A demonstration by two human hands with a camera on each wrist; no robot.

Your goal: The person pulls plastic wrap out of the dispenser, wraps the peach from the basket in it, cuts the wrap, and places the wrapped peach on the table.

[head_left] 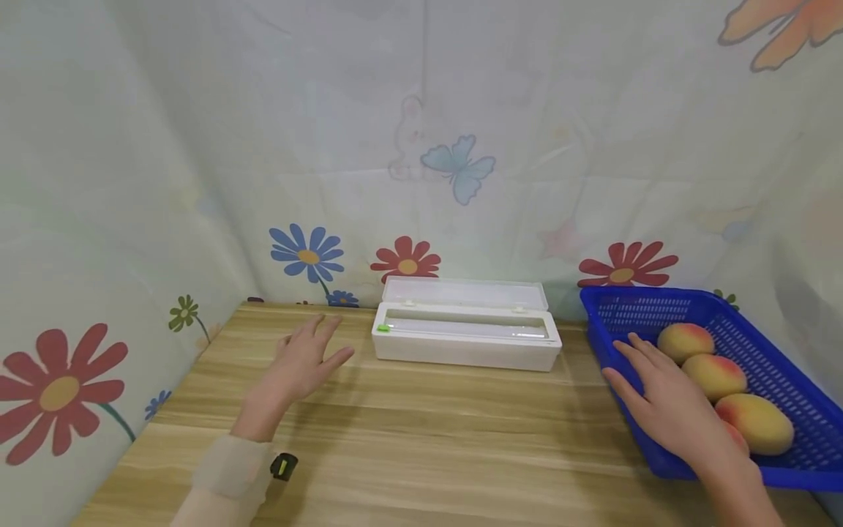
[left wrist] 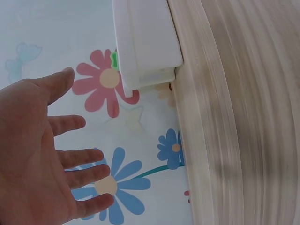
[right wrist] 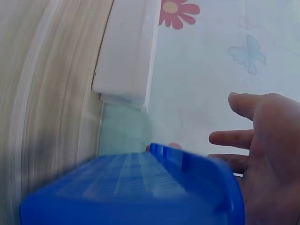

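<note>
My left hand (head_left: pixel 305 362) hovers over the left part of the wooden table with its fingers spread and nothing held. To its right stands a white cling film dispenser box (head_left: pixel 467 353), its clear lid (head_left: pixel 465 293) tipped back and a film roll (head_left: pixel 461 328) inside. A small green slider (head_left: pixel 383 329) sits at the box's left end. My right hand (head_left: pixel 672 402) is above the left side of a blue plastic basket (head_left: pixel 658 465), fingers extended and holding nothing. Several yellow-red peaches (head_left: pixel 754 423) lie in the basket, one partly hidden behind that hand.
The wooden table (head_left: pixel 408 439) ends at a hanging cloth (head_left: pixel 369 146) printed with flowers and a butterfly, which rises behind and at both sides. The box stands near the back edge, and the basket takes up the right side.
</note>
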